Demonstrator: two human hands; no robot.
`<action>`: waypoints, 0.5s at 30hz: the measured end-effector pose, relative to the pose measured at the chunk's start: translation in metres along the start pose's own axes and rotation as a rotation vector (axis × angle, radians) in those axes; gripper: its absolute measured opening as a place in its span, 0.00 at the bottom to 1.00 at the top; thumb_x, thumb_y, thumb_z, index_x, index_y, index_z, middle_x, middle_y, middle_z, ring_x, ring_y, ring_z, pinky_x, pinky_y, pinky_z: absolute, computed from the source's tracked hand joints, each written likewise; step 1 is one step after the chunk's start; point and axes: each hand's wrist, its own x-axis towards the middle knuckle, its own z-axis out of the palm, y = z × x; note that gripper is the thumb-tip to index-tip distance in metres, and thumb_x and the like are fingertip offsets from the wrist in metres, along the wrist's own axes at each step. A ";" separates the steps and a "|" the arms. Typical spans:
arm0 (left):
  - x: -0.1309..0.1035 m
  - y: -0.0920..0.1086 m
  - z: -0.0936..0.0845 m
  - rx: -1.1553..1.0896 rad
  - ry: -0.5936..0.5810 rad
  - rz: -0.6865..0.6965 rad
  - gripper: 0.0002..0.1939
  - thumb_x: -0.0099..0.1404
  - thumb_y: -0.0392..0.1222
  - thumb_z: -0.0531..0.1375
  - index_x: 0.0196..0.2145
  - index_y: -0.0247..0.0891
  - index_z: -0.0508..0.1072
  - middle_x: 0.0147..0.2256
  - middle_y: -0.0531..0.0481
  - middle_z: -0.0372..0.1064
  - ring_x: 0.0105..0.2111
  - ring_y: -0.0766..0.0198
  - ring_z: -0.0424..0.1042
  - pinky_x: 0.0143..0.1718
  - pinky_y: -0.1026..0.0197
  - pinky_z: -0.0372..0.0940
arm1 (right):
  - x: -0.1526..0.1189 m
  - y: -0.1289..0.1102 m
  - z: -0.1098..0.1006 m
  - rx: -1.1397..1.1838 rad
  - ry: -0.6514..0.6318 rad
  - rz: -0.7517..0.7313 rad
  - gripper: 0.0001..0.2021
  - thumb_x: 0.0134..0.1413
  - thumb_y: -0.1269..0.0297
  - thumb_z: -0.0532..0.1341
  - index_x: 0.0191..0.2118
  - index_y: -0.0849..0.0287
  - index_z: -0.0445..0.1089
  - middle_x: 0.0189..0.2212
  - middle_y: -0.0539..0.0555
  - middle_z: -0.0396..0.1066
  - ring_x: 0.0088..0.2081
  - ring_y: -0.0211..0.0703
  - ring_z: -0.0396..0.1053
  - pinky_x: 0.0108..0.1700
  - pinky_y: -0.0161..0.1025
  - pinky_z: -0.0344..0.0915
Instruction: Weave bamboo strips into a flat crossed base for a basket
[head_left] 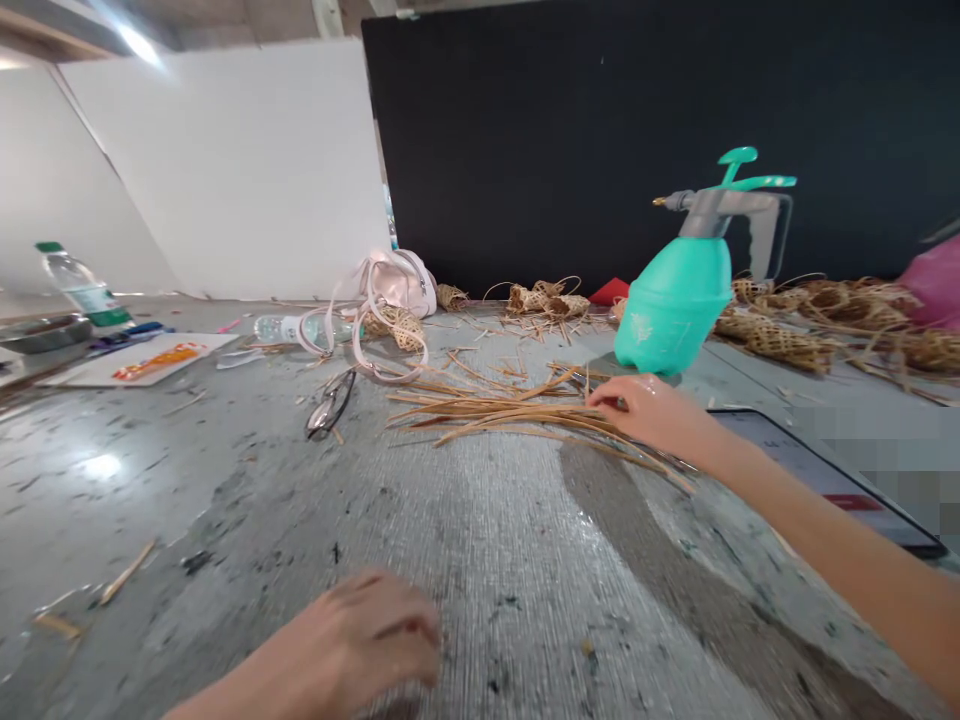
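Note:
My right hand [641,408] reaches over a loose pile of thin bamboo strips [502,410]. Its thumb and fingers are pinched at the pile's right end, where a short thin strip end [587,380] shows at the fingertips. Close to me, my left hand [367,635] hovers low over the grey table [480,560], slightly blurred. Its fingers are loosely bent, with a gap at the thumb and nothing visible between them; the palm side is hidden. Just behind my right hand stands a turquoise spray bottle [675,300].
A phone [810,470] lies under my right forearm. Eyeglasses [330,405], a pink bag [401,280] and a lying plastic bottle [281,328] are left of the strips. Woven bamboo pieces [780,335] line the back. Another bottle [86,285] stands far left.

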 end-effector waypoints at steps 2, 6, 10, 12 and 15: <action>0.018 -0.005 -0.003 0.071 0.005 -0.089 0.01 0.60 0.38 0.59 0.30 0.40 0.70 0.35 0.55 0.71 0.36 0.63 0.70 0.39 0.61 0.66 | -0.009 -0.005 0.001 0.014 0.008 -0.046 0.10 0.59 0.60 0.54 0.38 0.61 0.67 0.34 0.51 0.68 0.32 0.35 0.67 0.35 0.39 0.66; 0.052 -0.030 0.005 0.306 0.077 -0.085 0.10 0.64 0.34 0.52 0.41 0.34 0.70 0.42 0.44 0.69 0.42 0.53 0.68 0.43 0.47 0.65 | -0.039 -0.018 0.000 0.036 0.089 -0.145 0.11 0.60 0.61 0.50 0.35 0.56 0.69 0.31 0.51 0.70 0.31 0.37 0.68 0.32 0.37 0.65; 0.069 -0.042 0.016 0.430 0.172 -0.047 0.17 0.68 0.34 0.46 0.52 0.31 0.64 0.50 0.41 0.65 0.49 0.52 0.64 0.48 0.47 0.61 | -0.069 -0.027 -0.003 -0.020 0.338 -0.153 0.13 0.61 0.59 0.49 0.42 0.54 0.68 0.37 0.53 0.70 0.36 0.41 0.69 0.35 0.39 0.65; 0.068 -0.041 0.018 0.462 0.206 -0.034 0.17 0.68 0.34 0.45 0.51 0.31 0.65 0.50 0.42 0.65 0.49 0.53 0.64 0.48 0.48 0.61 | -0.076 -0.029 -0.003 -0.019 0.388 -0.136 0.13 0.61 0.59 0.49 0.46 0.52 0.67 0.39 0.53 0.69 0.37 0.41 0.69 0.35 0.39 0.65; 0.061 -0.036 0.017 0.477 0.335 -0.023 0.16 0.68 0.33 0.44 0.46 0.30 0.68 0.45 0.42 0.69 0.46 0.55 0.67 0.45 0.52 0.64 | -0.080 -0.031 0.001 0.110 0.301 -0.089 0.13 0.60 0.57 0.51 0.47 0.46 0.67 0.38 0.49 0.69 0.35 0.39 0.69 0.33 0.36 0.67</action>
